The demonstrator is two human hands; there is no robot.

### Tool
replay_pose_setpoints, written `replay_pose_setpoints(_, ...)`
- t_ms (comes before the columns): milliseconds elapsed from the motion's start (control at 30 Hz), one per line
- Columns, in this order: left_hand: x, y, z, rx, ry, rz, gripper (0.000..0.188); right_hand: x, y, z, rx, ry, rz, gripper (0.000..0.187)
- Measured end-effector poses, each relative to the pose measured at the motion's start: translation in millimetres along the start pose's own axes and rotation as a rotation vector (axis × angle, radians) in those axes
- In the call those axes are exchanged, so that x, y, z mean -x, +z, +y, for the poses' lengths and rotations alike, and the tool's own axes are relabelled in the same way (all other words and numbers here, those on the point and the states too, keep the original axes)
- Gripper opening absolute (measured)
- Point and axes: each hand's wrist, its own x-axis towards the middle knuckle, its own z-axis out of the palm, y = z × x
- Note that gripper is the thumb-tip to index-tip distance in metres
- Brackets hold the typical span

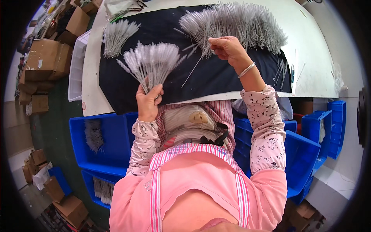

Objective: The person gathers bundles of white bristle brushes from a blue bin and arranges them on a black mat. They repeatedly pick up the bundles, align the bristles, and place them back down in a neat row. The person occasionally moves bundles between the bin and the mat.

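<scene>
While a black cloth is covering much of the pale worktop, a white crate is standing beyond its left side and a blue bin is sitting below its near left corner. On the cloth's far left part, a small bundle of brushes is lying with its stems pointing toward the near edge. Over the cloth's near left part, the left hand is holding a fan of brushes, its fingers wrapping around the stems, presumably so that the bristles are spreading uncrushed. Over the cloth's middle, a single brush is slanting down from the right hand, whose thumb and forefinger are pinching its upper end, apparently to be keeping it separate. Along the cloth's far right part, a large pile of brushes is lying bristles outward, probably leaving the stems within reach; a few loose brushes are resting by its right edge. The held brushes are displaying whitish, translucent bristles on thin silvery wire.
</scene>
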Motion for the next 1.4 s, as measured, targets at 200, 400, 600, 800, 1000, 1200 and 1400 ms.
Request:
replay_pose_setpoints(200,-4,-1,-4,-0.022,-0.024,-0.033,0.041,4,-35,44,-0.136,0.152,0.159,0.024)
replay_pose_setpoints(400,-3,6,-7,-0.037,-0.035,-0.064,0.038,13,-89,73,0.054,0.162,0.267,0.023)
replay_pose_setpoints(600,3,16,-5,-0.058,-0.014,-0.057,0.036,62,-112,49,-0.466,-0.537,0.747,0.008)
replay_pose_setpoints(800,10,30,-3,-0.161,0.143,-0.102,0.042,131,-32,68,-0.3,-0.933,0.856,0.019)
replay_pose_setpoints(1000,18,66,-22,-0.493,0.43,-0.03,0.034,98,81,97,-0.351,-0.567,0.062,0.102)
replay_pose_setpoints(1200,8,66,-31,-1.197,0.997,-0.146,0.038,82,124,63,-0.529,-0.282,0.061,0.036)
replay_pose_setpoints(1400,15,50,-33,-0.853,0.748,-0.334,0.086,36,115,59,-0.739,-0.177,-0.146,0.023)
